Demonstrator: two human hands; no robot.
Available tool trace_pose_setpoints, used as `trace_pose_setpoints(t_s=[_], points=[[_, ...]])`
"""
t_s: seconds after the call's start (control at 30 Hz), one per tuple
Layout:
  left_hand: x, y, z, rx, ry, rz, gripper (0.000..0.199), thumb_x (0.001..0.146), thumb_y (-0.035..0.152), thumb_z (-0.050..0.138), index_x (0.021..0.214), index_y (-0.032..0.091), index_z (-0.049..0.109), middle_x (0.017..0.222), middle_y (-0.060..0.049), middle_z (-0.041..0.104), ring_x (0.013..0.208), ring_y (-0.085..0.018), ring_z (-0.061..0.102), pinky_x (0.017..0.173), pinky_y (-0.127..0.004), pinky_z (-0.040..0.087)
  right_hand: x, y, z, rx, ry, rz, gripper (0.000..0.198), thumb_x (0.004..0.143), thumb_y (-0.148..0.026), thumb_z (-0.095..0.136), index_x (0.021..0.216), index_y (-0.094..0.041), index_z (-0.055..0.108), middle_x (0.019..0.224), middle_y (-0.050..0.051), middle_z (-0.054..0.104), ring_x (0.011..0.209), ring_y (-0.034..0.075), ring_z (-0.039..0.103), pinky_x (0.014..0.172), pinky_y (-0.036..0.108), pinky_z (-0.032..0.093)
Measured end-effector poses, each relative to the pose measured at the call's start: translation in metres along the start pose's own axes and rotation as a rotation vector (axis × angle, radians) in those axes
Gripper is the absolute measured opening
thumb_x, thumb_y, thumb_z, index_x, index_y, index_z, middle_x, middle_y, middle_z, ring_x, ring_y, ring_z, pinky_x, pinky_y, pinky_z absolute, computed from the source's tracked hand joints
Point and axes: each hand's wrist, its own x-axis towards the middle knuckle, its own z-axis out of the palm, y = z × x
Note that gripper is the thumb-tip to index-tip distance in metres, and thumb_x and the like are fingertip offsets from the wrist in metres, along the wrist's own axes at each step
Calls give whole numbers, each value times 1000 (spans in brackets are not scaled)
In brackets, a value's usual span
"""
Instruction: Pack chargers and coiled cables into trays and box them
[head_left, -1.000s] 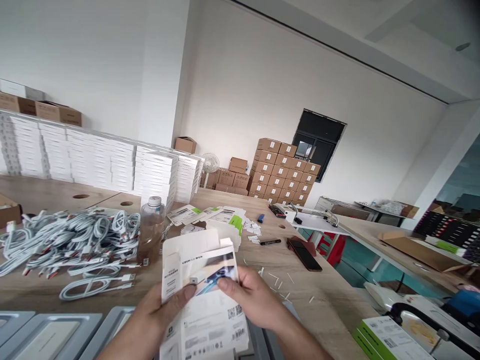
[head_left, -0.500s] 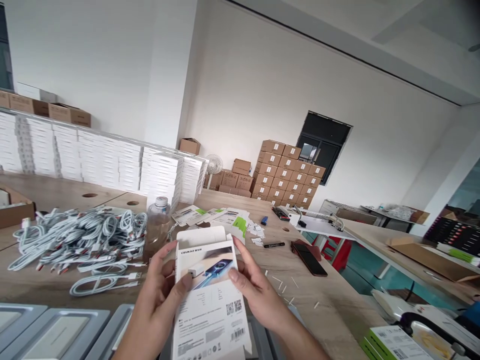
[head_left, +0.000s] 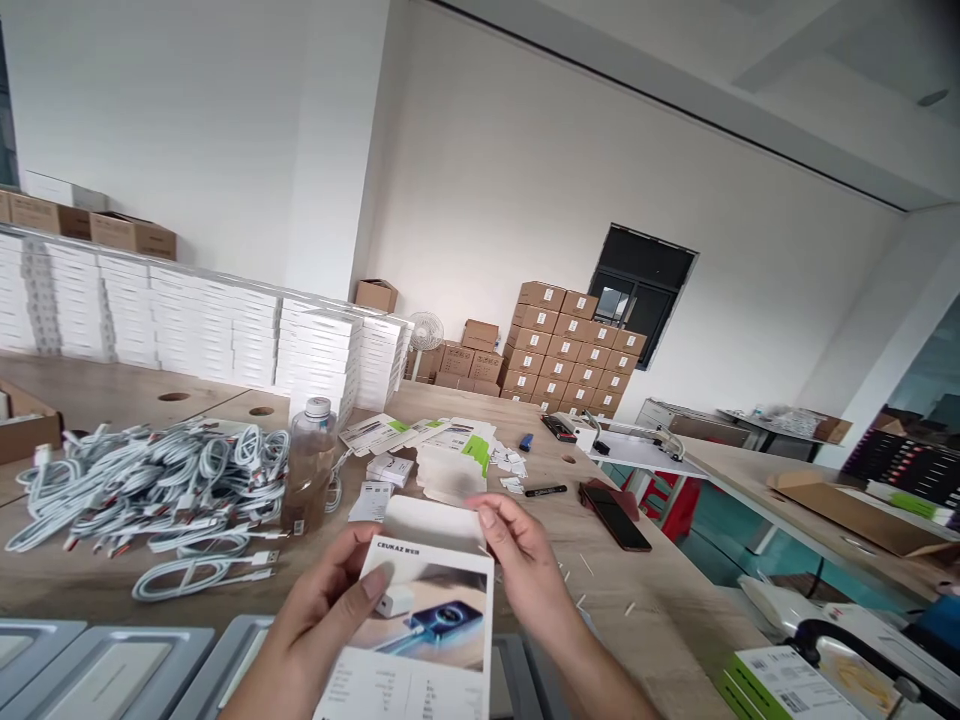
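A white printed cardboard box [head_left: 420, 650] with a picture of a phone and a charging cable is held low in front of me. My left hand [head_left: 322, 620] grips its left side, thumb on the printed face. At the top right corner, my right hand [head_left: 525, 560] pinches the edge by the raised top flap [head_left: 435, 522]. The lower end of the box runs out of view. Grey trays [head_left: 112, 670] holding flat pale pieces lie at the lower left, partly behind my left forearm.
A heap of white cables [head_left: 165, 480] lies left, beside a clear bottle [head_left: 309, 470]. Flattened cartons [head_left: 450, 470], a black marker [head_left: 546, 491] and a phone [head_left: 616, 518] are ahead and right. White box stacks [head_left: 202, 320] line the table's back. Green-and-white boxes [head_left: 780, 680] sit lower right.
The box has come lower and tilted closer, so less of its lower print shows. My right hand has moved from the box's side up to its top corner by the flap.
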Motion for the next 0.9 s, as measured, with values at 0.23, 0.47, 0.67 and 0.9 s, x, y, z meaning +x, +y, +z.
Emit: trace_pose_setpoints(t_s=[0.23,0.47,0.67,0.9], points=[[-1,-3,-2,17,-131,-39,34,81,43,68,114,35,63,91,3,65,83,-17,59,74,-22,50,4,0,-7,-122,-54,-32,18,78,-34,73,89,-20,76,80,2,64,69,13,53,61,25,40],[3,-2,-11,133,-163,-64,33,84,44,64,116,33,63,94,2,65,95,-20,60,77,-21,49,3,-4,-9,-315,-83,-337,9,79,-19,68,74,-20,76,77,1,57,69,13,55,61,25,40],[-2,2,1,195,-198,-43,34,80,48,68,110,31,68,97,1,71,86,-21,64,69,-23,52,6,1,-14,87,-155,125,29,74,-42,77,65,-15,67,64,-1,57,57,9,48,54,23,35],[-2,2,3,200,-226,-9,32,82,47,65,109,28,64,96,-1,70,81,-19,62,67,-24,49,3,18,-7,325,-120,462,47,54,-39,90,91,-19,71,87,0,68,71,13,59,64,25,42]])
